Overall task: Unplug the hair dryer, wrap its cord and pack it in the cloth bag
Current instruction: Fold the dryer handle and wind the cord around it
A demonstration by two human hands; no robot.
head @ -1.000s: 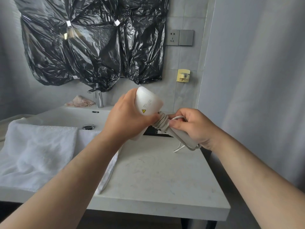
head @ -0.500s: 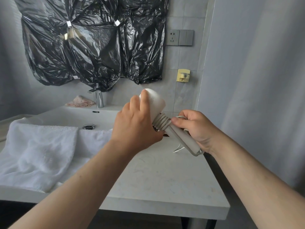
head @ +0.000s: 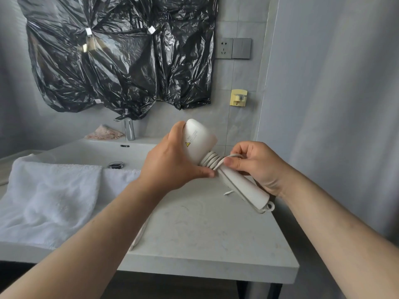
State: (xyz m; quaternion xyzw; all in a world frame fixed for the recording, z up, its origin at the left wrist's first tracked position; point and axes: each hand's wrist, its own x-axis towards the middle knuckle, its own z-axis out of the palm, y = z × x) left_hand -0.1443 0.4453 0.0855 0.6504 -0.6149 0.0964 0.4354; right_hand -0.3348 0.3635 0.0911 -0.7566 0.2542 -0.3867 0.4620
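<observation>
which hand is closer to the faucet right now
Left. The left hand grips the hair dryer head just right of the faucet; the right hand pinches the cord farther right.

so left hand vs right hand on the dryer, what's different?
The left hand wraps the hair dryer at its head, back of the hand to the camera; the right hand is at the handle, thumb facing the camera. The left grips the body only; the right pinches the cord against the coils. Both are bare and hold the dryer above the counter.
</observation>
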